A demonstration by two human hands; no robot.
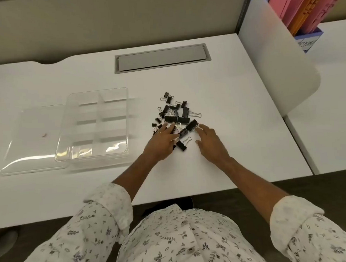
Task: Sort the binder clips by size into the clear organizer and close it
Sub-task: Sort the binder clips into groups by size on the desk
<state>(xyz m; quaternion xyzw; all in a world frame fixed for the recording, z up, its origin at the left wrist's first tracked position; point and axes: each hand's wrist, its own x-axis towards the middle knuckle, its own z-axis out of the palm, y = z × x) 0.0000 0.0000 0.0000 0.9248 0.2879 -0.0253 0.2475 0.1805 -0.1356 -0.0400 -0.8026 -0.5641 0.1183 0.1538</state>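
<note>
Fingers [165, 128] of left hand [160, 144] and right hand [213, 144] are lying apart on mid-frame binder clips [177, 115]: likely light, stiff, tangle-prone; pinch bodies.

You had a smooth, matt white desk [238, 140], a clear, glossy plastic organizer [93, 156] and its equally shiny clear lid [33, 141], binder clips [176, 114] of black-coated metal with bright wire handles, a matt grey cable hatch [162, 59], and a matt, floral-printed cloth sleeve [104, 209].
</note>
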